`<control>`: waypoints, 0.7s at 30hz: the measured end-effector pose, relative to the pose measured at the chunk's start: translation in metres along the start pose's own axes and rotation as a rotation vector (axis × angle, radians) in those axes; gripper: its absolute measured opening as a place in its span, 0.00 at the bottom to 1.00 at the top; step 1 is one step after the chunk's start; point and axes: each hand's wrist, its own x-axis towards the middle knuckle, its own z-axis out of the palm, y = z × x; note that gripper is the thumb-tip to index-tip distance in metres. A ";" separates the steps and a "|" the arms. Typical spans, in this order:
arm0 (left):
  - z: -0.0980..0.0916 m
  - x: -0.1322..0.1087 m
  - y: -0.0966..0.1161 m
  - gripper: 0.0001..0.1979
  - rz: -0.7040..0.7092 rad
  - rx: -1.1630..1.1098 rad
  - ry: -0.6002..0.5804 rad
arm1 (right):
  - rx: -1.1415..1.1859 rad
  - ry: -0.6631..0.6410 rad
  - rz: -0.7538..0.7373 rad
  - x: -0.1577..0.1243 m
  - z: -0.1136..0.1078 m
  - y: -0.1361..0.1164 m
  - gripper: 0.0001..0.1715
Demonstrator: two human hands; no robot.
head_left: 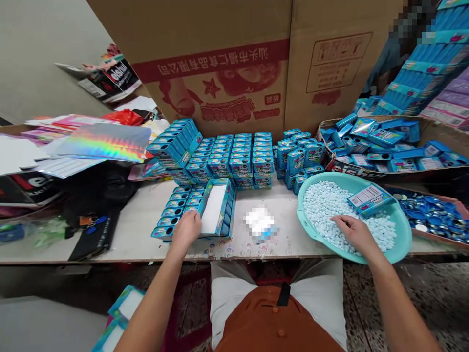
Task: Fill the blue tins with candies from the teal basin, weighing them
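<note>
My left hand [188, 229] is closed at the near left edge of an open blue display carton [223, 217], with its fingertips partly hidden. The carton has a white panel and a row of small blue boxes along its right side. Left of it stand more small blue candy boxes [176, 204] with round dark openings. My right hand [352, 233] is over a teal basin [402, 239] of small pale-blue candies [324, 203]; its thumb is apart from its bent fingers, which reach down at the candies. A blue candy box [370, 199] lies tilted on the candies.
Stacked blue boxes [242, 161] stand behind, before a large cardboard carton [227, 29]. A tray of loose blue boxes [388, 142] is at the back right, with blue round tins or lids [434, 217] below it. Shiny sheets [106, 142] and papers pile up at left.
</note>
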 end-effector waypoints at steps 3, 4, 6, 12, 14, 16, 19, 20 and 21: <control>-0.005 -0.007 0.011 0.24 0.014 0.046 0.137 | 0.022 0.006 -0.027 -0.002 0.000 -0.004 0.21; -0.009 -0.011 0.018 0.25 0.048 0.054 0.230 | 0.030 0.007 -0.041 -0.003 0.000 -0.006 0.20; -0.019 -0.018 0.041 0.28 0.184 0.023 0.428 | 0.044 0.011 -0.066 -0.004 0.000 -0.009 0.20; -0.034 -0.014 0.177 0.21 0.792 -0.242 0.449 | 0.006 0.060 -0.184 -0.003 0.003 -0.009 0.19; -0.028 0.005 0.230 0.20 0.876 -0.235 0.426 | -0.046 0.106 -0.222 -0.003 0.005 -0.007 0.18; -0.019 0.029 0.276 0.22 0.882 -0.208 0.420 | -0.098 0.152 -0.264 -0.002 0.007 -0.005 0.17; -0.006 0.059 0.328 0.26 0.750 -0.190 0.399 | -0.137 0.224 -0.333 -0.001 0.008 -0.005 0.14; -0.002 0.066 0.340 0.26 0.692 -0.196 0.387 | -0.139 0.251 -0.349 -0.001 0.008 -0.005 0.13; 0.000 0.071 0.350 0.26 0.641 -0.207 0.373 | -0.137 0.274 -0.359 0.000 0.009 -0.006 0.13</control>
